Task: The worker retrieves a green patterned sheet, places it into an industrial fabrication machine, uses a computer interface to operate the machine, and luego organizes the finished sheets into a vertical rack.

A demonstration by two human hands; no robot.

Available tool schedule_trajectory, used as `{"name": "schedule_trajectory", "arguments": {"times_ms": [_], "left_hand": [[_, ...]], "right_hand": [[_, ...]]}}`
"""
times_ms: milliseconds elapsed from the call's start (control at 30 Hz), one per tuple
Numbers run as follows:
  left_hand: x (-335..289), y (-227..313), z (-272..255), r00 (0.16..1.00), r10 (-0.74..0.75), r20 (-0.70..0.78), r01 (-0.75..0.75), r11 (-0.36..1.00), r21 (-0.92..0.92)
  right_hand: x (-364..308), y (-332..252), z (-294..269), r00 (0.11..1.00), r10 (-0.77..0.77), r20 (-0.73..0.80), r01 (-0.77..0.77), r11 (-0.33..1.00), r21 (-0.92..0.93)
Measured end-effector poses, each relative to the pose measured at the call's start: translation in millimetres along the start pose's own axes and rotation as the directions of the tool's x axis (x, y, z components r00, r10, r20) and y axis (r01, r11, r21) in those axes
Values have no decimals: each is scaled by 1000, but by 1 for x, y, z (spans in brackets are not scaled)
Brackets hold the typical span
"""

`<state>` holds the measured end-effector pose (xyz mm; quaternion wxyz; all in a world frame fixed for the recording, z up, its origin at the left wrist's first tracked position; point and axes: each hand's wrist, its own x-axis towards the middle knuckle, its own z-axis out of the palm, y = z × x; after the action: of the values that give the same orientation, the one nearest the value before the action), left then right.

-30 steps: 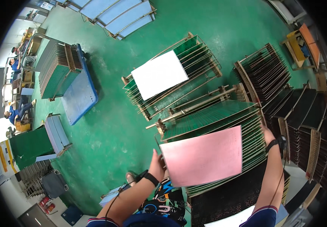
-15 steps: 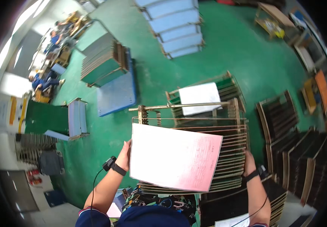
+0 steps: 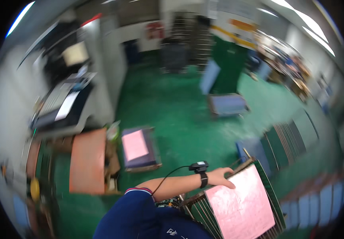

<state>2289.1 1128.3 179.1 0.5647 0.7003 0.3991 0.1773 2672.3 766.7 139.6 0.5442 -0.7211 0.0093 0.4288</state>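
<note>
My left hand (image 3: pixel 221 177) reaches in from the lower middle, a black band and small device on its wrist. Its fingers close around the near-left upper edge of a slotted rack (image 3: pixel 200 204), the thumb lying beside or on a pink sheet (image 3: pixel 241 205). The sheet looks glossy, perhaps sleeved, and covers most of the rack's top. Thin parallel bars or slots show along the rack's side, and a green panel (image 3: pixel 273 190) lines its far side. My right hand is out of view.
Ahead on the green floor stands a low rack (image 3: pixel 152 166) with a pink sheet on top. An orange-topped table (image 3: pixel 87 162) and a grey machine (image 3: pixel 60 129) are at left. A blue platform (image 3: pixel 245 148) and green-sided racks (image 3: pixel 285 143) stand at right. People sit blurred farther back.
My view has swung left, so the rack now sits at lower right, with its sheet turned. My left hand stays at the rack's edge; my right hand has left the view.
</note>
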Motion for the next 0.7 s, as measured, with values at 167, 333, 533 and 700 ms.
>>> {"name": "schedule_trajectory", "arguments": {"times_ms": [167, 333, 533, 700], "left_hand": [[-149, -48, -63, 879, -132, -458, 63, 985, -162], [-296, -65, -42, 589, -191, -785, -2, 971, -239], [-456, -80, 2, 233, -402, -885, -127, 890, -438], [-573, -119, 45, -120, -456, -882, -230, 877, -422]], "right_hand": [[33, -53, 117, 923, -26, 383, 138, 953, -269], [16, -85, 283, 764, 87, 640, 187, 919, -348], [-75, -33, 429, 497, 252, 830, 386, 793, -472], [-197, 59, 530, 313, 399, 862, 595, 625, -505]]}}
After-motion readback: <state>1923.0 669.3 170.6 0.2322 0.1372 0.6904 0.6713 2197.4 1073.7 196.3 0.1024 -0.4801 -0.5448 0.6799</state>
